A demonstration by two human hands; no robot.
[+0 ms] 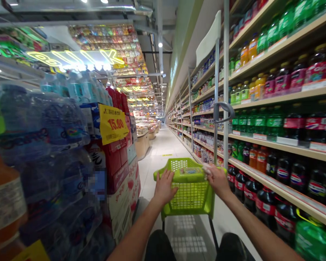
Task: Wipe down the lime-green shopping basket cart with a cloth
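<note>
A lime-green plastic shopping cart [190, 195] stands right in front of me, its mesh basket on dark legs. My left hand [165, 186] rests over the left part of its handle, fingers curled across the top and thumb stretched to the side. On the right end of the handle, my right hand [218, 181] is closed, with a crumpled white tissue-like piece [206, 170] pinched at its fingers. Between the hands, the handle carries a clear panel with a label [191, 170]. What lies inside the basket is mostly hidden.
Shelves of soda bottles [282, 134] line the right side, with a grey post and hook [223, 111] jutting out. Close on the left rise shrink-wrapped water bottles [57, 152] and stacked boxes with a yellow price sign [114, 124]. A pale tiled aisle [163, 143] runs ahead beside display bins [142, 143].
</note>
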